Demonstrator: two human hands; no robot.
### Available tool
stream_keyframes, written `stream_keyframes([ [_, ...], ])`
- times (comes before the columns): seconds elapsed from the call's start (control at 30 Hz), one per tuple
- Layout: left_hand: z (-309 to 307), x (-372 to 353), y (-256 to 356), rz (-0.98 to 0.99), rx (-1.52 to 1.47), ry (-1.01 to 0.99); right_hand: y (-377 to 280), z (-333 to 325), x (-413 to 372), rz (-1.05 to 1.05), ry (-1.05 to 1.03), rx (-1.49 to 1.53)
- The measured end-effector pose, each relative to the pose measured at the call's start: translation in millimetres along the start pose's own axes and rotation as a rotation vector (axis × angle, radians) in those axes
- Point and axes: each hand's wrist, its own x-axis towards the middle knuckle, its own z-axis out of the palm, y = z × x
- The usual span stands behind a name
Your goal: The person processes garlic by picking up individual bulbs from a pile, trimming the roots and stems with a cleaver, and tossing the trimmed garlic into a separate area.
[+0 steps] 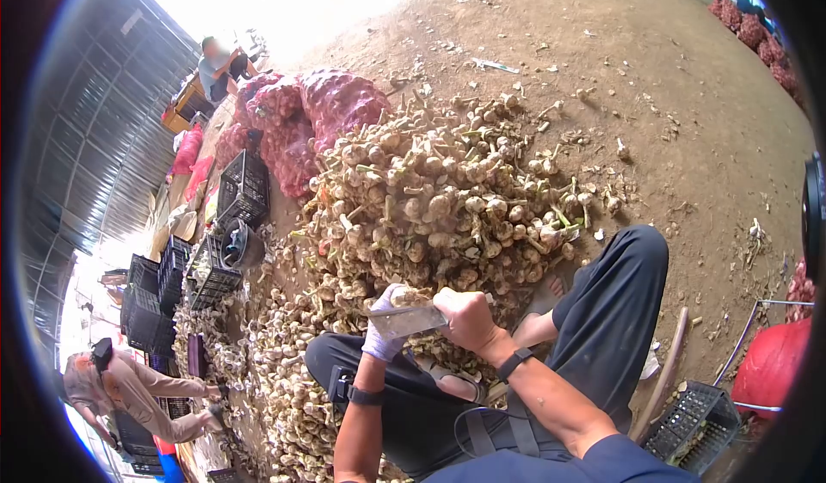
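Observation:
In front of my lap my right hand [467,318], bare with a dark wristband, is closed round the handle end of a broad-bladed knife [411,321]. Its flat metal blade points left, across the front of my left hand [383,335]. That hand wears a whitish glove and is closed on a garlic bulb [413,297], which shows just above the blade. The blade hides part of the gloved fingers. Beyond both hands rises a large heap of garlic [430,195] with stems on. More garlic bulbs [297,380] lie to the left of my knee.
Pink net sacks [305,117] stand behind the heap. Black crates [243,188] line the left side, where one person [138,388] bends over; another person [222,70] sits farther back. At right are a wooden stick [667,371], a black crate [693,427] and a red sack [770,367].

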Motion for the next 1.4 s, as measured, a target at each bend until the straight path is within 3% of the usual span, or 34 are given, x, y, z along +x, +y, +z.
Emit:
stream_keyframes([
  [0.07, -4, 3, -2, 0.139, 0.272, 0.009, 3, 4, -1, 0.015, 0.014, -0.011],
  [0.2, 0, 0, 17, -0.007, 0.016, 0.052, 9, 9, -1, 0.022, 0.039, 0.008],
  [0.3, 5, 2, 39, -0.237, -0.238, 0.059, 40, 21, -14, 0.137, 0.072, -0.072],
  [0.33, 4, -2, 41, -0.277, -0.253, 0.042, 48, 15, -19, 0.348, 0.146, -0.086],
  [0.4, 8, -2, 50, -0.241, -0.247, 0.073, 97, 30, -46, 0.580, 0.213, -0.181],
  [0.5, 16, 5, 46, -0.175, -0.302, 0.125, 96, 43, -48, 0.838, 0.346, 0.153],
  [0.53, 19, 8, 50, -0.193, -0.402, 0.141, 92, 52, -48, 0.793, 0.354, 0.327],
  [0.6, 22, 15, 59, -0.229, -0.592, 0.170, 50, 39, -32, 0.939, 0.222, 0.914],
  [0.67, 27, 19, 47, -0.137, -0.646, 0.168, 17, 20, -18, 0.983, 0.067, 1.411],
  [0.77, 31, 20, 53, -0.101, -0.891, 0.093, -2, 15, -10, 1.073, 0.033, 1.884],
  [0.9, 27, 23, 99, -0.039, -0.889, 0.313, 4, 0, 2, 1.009, 0.124, 1.820],
  [0.93, 22, 21, 91, -0.047, -0.735, 0.344, 12, 1, 1, 0.971, 0.120, 1.759],
  [1.0, 7, 19, 76, 0.028, -0.382, 0.210, 25, -2, 2, 0.895, 0.114, 1.638],
  [1.03, 5, 16, 72, -0.062, -0.327, 0.177, 24, -8, 3, 0.903, 0.145, 1.608],
  [1.07, 5, 20, 68, 0.064, 0.004, 0.206, 23, -13, 7, 0.862, 0.159, 1.520],
  [1.13, 10, 14, 65, 0.031, 0.383, 0.148, 19, -14, 10, 0.783, 0.185, 1.344],
  [1.2, 16, 12, 46, 0.048, 0.426, 0.182, 17, -16, 11, 0.658, 0.144, 1.102],
  [1.3, 12, 15, 26, -0.101, 0.019, 0.229, 15, -24, 14, 0.537, 0.108, 0.699],
  [1.4, 9, 12, 23, -0.296, -0.142, 0.202, 4, -25, 16, 0.376, 0.166, 0.557],
])
